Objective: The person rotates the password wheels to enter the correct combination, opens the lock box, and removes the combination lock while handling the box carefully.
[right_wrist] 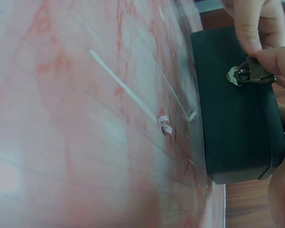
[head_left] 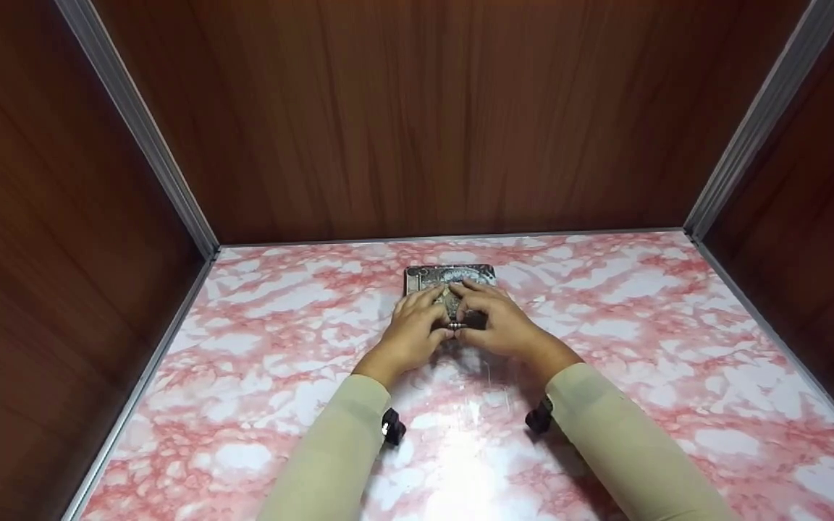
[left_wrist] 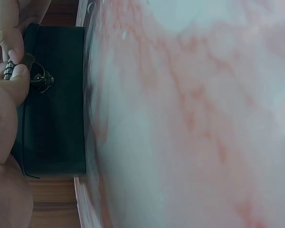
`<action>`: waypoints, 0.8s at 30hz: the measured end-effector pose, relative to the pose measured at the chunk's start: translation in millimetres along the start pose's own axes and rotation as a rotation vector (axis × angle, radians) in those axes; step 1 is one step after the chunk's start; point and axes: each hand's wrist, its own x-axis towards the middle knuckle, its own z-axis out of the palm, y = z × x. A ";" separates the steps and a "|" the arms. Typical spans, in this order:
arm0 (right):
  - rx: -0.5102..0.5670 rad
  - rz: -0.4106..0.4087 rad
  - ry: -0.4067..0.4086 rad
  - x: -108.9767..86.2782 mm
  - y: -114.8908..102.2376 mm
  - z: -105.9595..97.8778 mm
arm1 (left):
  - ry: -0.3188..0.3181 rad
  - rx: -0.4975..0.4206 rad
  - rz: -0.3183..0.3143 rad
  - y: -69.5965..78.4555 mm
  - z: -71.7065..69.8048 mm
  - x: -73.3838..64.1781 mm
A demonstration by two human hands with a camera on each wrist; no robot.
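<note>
Pinching box clasp: left hand, right hand.

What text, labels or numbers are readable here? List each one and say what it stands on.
None can be read. The small dark box has a patterned lid with no legible words in the head view. The metal clasp pinched by the right hand and left hand shows no marking.

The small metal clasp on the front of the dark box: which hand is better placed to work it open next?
Probably the right hand: its fingers already pinch the clasp of the box. The left hand pinches a small ridged metal piece beside it.
</note>
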 end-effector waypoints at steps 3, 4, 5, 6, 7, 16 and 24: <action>-0.004 0.011 -0.004 0.2 0.3 0.0 | -0.002 -0.004 -0.007 0.2 -0.2 0.1; -0.005 0.013 -0.005 0.4 0.3 0.0 | -0.002 -0.007 -0.009 0.3 -0.2 0.0; -0.005 0.016 -0.008 0.5 0.2 -0.1 | -0.003 -0.009 -0.011 0.4 -0.3 -0.2; -0.006 0.018 -0.010 0.5 0.0 -0.3 | -0.001 -0.010 -0.010 0.5 -0.4 -0.4; -0.006 0.021 -0.013 0.5 0.1 -0.3 | -0.001 -0.012 -0.010 0.4 -0.2 -0.5; -0.009 0.040 -0.021 -0.3 -1.0 -0.7 | -0.007 -0.011 -0.013 0.7 0.4 -0.7; -0.007 0.038 -0.019 0.0 -2.3 -0.9 | -0.003 -0.001 -0.007 2.0 -0.6 -0.8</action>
